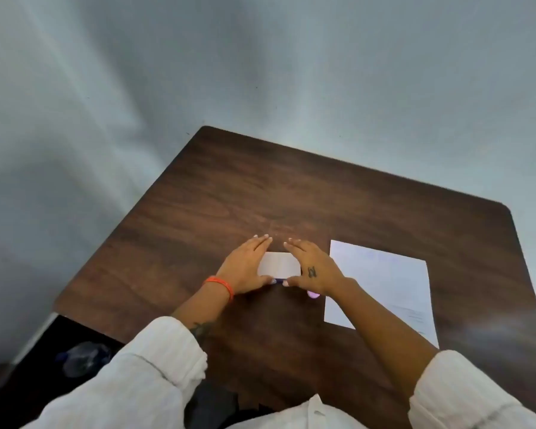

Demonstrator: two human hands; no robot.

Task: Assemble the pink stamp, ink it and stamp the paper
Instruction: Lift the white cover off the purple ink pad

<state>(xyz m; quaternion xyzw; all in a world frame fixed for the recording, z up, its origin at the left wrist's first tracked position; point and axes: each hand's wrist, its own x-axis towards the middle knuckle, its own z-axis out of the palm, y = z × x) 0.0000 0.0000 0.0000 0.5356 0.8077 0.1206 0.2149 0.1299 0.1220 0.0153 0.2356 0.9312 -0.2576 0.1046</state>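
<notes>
Both hands bracket one small white rectangular box [279,264] on the dark brown wooden table [229,187]. The left hand [245,267] and right hand [314,267] hold their fingers straight and together against the box's sides, thumbs at its near edge. One pink piece [313,294], probably the stamp, lies under the right wrist. One white paper sheet [384,283] lies just right. Steady the box evenly before opening it.

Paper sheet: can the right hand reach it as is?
Likely yes. The paper lies flat beside the right hand, nothing on it, though that hand now flanks the white box.
</notes>
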